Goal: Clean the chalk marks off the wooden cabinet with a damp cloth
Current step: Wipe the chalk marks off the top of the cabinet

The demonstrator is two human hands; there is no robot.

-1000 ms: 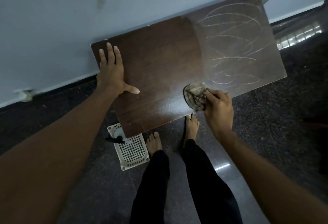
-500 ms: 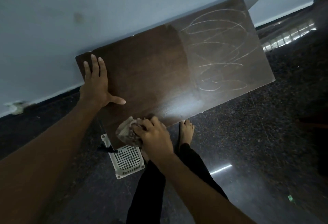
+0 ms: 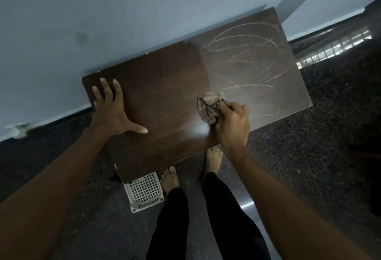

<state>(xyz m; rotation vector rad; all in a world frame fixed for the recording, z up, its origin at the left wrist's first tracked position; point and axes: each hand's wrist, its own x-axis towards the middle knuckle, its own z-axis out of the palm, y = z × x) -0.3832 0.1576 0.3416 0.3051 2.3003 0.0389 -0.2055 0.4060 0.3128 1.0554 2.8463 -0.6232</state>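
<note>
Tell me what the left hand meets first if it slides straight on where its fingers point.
The left hand lies flat near the back edge of the cabinet, only bare wood ahead. Past that edge it would probably meet the wall first; the gap between is unclear.

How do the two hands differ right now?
The left hand lies flat, fingers spread, holding nothing; the right hand grips a crumpled cloth. The left rests on the unmarked side, the right beside the chalk marks. Both are over the cabinet top.

Bare feet, seemingly black trousers
</note>
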